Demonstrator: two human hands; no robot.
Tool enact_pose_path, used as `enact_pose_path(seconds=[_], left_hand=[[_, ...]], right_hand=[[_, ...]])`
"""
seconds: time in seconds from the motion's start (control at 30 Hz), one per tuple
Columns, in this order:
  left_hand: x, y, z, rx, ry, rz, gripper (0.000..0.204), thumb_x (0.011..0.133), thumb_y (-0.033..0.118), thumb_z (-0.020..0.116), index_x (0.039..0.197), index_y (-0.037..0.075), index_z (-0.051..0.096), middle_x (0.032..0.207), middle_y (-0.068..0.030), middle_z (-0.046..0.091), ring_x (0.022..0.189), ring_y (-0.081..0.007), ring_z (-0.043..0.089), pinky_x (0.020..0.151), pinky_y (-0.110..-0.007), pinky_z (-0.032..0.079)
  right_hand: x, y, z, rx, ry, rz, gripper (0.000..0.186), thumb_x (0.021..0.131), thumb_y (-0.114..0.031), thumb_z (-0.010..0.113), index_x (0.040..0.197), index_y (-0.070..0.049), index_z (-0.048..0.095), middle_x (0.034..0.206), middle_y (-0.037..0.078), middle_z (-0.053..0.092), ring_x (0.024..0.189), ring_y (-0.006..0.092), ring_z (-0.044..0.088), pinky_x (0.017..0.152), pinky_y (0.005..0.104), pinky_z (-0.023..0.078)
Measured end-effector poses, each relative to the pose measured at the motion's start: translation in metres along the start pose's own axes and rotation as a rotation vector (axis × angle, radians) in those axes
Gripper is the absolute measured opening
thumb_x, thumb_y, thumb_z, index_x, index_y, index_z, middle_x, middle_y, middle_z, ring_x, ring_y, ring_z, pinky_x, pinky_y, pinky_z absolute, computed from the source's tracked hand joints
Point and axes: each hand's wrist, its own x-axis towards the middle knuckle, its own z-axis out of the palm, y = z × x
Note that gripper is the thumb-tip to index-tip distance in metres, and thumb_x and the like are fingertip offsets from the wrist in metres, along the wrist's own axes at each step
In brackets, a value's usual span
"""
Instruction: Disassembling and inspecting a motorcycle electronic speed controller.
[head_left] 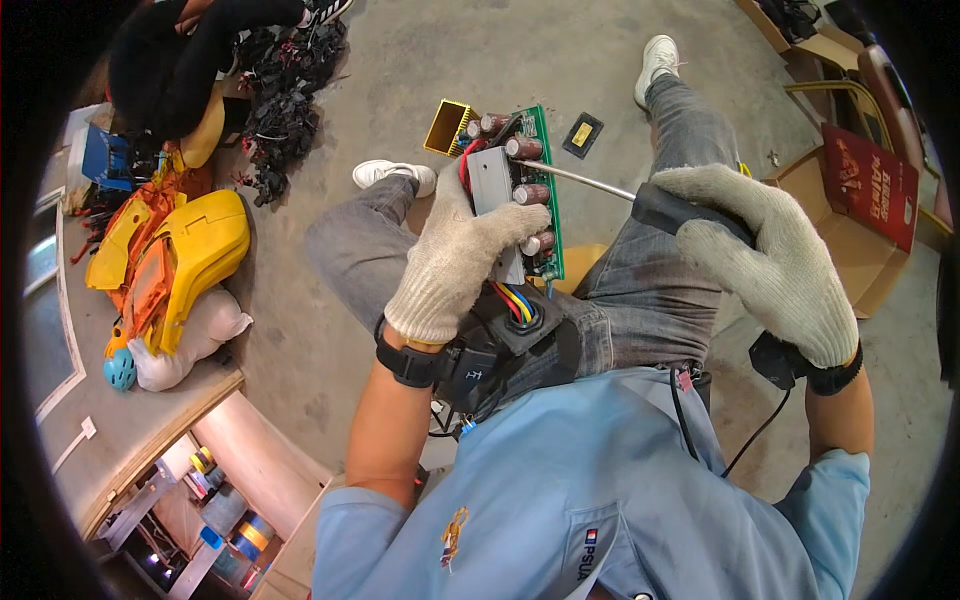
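Note:
My left hand point(455, 250), in a knitted off-white glove, is closed around a green circuit board point(548, 210) with a grey metal heat sink point(489, 182) and several brown capacitors point(530, 193). Coloured wires point(515, 300) run from the board's near end to a black part by my lap. My right hand point(765, 240), gloved likewise, grips the dark handle of a screwdriver point(585, 181). Its long metal shaft points left, and the tip meets the board's edge among the capacitors; the exact contact is too small to tell. A yellow metal housing point(449, 127) sits just beyond the board.
A small black rectangular part point(582, 134) lies on the concrete floor ahead. Far left are a heap of black cable pieces point(280, 110), a seated person point(190, 60) and yellow plastic shells point(205, 250). An open cardboard box point(850, 240) with a red panel stands at the right.

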Motion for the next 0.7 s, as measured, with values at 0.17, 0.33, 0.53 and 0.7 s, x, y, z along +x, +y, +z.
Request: enact_pose_path(seconds=[0.17,0.33,0.53,0.7], left_hand=[[0.000,0.000,0.000,0.081,0.032,0.021,0.064,0.085,-0.015,0.065,0.139,0.009,0.041,0.123,-0.0017,0.054,0.093,-0.0117,0.055,0.066,-0.030,0.052],[-0.004,0.004,0.011,0.104,0.069,0.054,0.068,0.084,-0.016,0.065,0.141,0.010,0.038,0.122,-0.0029,0.054,0.091,-0.0121,0.056,0.066,-0.031,0.053],[-0.002,0.000,0.009,0.125,0.104,0.045,0.072,0.083,-0.018,0.066,0.142,0.010,0.036,0.121,-0.0036,0.054,0.090,-0.0124,0.056,0.064,-0.031,0.053],[-0.002,-0.004,0.014,0.154,0.080,0.065,0.073,0.084,-0.016,0.065,0.146,0.010,0.035,0.123,-0.0028,0.053,0.091,-0.0120,0.054,0.067,-0.030,0.052]], right_hand=[[0.001,-0.018,-0.006,0.081,-0.067,0.211,0.046,0.093,-0.027,0.066,0.129,0.002,0.072,0.100,0.010,0.075,0.087,0.0157,0.069,0.086,0.0306,0.056],[0.001,-0.025,-0.010,0.174,-0.163,0.400,0.050,0.096,-0.032,0.065,0.133,0.002,0.069,0.089,0.004,0.069,0.070,0.0086,0.062,0.066,0.0242,0.054],[-0.004,-0.017,-0.004,0.481,-0.158,0.482,0.052,0.100,-0.031,0.061,0.138,0.004,0.065,0.081,0.000,0.061,0.054,0.0018,0.052,0.044,0.0188,0.042],[-0.007,-0.009,-0.005,0.249,-0.121,0.318,0.045,0.100,-0.025,0.061,0.133,0.005,0.068,0.109,0.008,0.076,0.089,0.0118,0.070,0.082,0.0240,0.057]])
